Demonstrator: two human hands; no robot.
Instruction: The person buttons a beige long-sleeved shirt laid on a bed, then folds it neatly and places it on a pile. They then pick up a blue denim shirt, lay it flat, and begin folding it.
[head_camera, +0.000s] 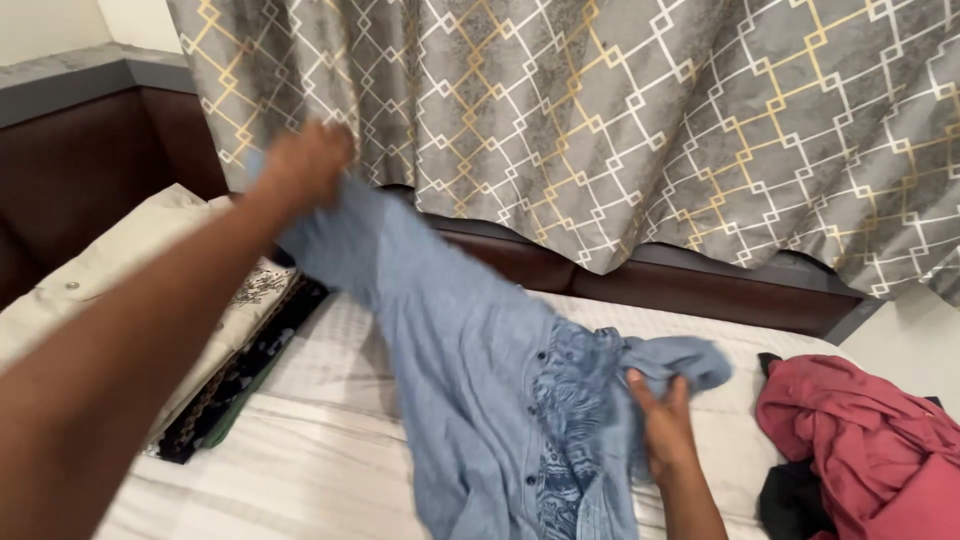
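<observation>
Big grey curtain with a gold and white diamond lattice fills the far side, hanging down over a dark wooden headboard. Below it, the bed spreads out in white, faintly striped sheets. And there's the light blue shirt, stretched diagonally from upper left down to the near middle, its buttons and a darker blue patterned lining showing. On the right, a crumpled red garment sits on the bed with something black under it. Over on the left, a cream pillow and a dark patterned cloth beside it. The left hand is up high, closed on the shirt's top end, lifting it. The right hand, low and near, pinches the shirt's bunched right edge between thumb and fingers.
</observation>
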